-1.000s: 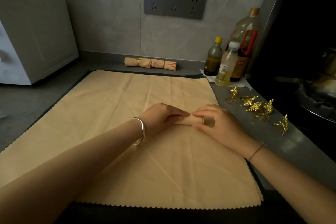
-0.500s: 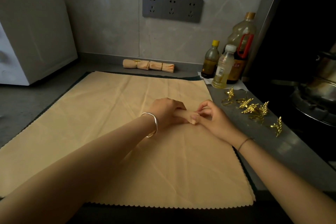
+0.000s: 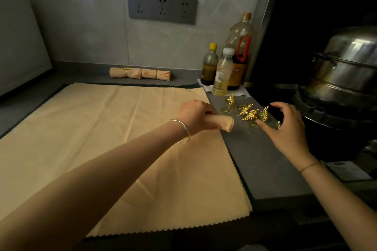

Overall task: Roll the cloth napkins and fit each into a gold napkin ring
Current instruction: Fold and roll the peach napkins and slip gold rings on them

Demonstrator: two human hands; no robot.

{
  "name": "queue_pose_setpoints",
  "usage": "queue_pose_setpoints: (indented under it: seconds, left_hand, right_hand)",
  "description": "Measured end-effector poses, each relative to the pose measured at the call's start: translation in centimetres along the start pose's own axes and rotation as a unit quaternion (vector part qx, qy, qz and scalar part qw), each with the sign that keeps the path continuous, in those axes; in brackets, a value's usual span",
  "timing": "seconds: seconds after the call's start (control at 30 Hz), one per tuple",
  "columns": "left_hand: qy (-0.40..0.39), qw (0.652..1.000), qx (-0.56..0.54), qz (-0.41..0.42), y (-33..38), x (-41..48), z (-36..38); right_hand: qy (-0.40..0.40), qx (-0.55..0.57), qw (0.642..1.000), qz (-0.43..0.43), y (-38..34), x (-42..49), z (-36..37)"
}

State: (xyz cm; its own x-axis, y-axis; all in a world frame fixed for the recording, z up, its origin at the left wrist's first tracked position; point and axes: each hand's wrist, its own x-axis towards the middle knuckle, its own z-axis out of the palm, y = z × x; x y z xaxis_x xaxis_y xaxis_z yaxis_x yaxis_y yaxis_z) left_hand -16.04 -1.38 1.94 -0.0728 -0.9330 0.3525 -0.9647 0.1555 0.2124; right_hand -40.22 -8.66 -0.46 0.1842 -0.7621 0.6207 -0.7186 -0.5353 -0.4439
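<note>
One rolled napkin [image 3: 223,122] gripped in the left hand [image 3: 195,117]; right hand [image 3: 286,129] spread above gold rings [image 3: 252,115]; bottle labels [image 3: 220,77] unreadable

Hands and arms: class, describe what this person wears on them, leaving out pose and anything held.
No sleeves or gloves show; the arms are bare to the frame edge. A plain silver bangle circles the wrist of the left hand. A thin brown cord bracelet sits at the wrist of the right hand.

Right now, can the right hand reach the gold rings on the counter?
Probably yes. The right hand hovers open just beside the rings, with nothing between them; the left hand holds the napkin off to one side.
</note>
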Motion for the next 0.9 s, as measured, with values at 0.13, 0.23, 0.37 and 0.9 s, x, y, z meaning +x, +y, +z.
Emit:
queue_pose_setpoints:
  seconds: [0.13, 0.23, 0.37, 0.9]
  left_hand:
    - [0.0, 1.0, -0.02, 0.005, 1.7, 0.6, 1.1]
    - [-0.001, 1.0, -0.025, 0.001, 2.2, 0.7, 1.5]
    - [-0.004, 0.999, -0.033, -0.007, 2.2, 0.7, 1.9]
    - [0.112, 0.985, -0.088, -0.099, -7.3, -4.3, -2.5]
  right_hand:
    - [-0.079, 0.006, 0.99, 0.12, 3.1, -0.6, -0.2]
    - [-0.114, 0.034, 0.981, 0.155, 3.9, -1.1, 0.6]
    - [-0.105, 0.046, 0.982, 0.149, 4.7, -0.9, 0.9]
    - [-0.319, 0.271, 0.908, 0.013, -11.2, 1.5, 7.0]
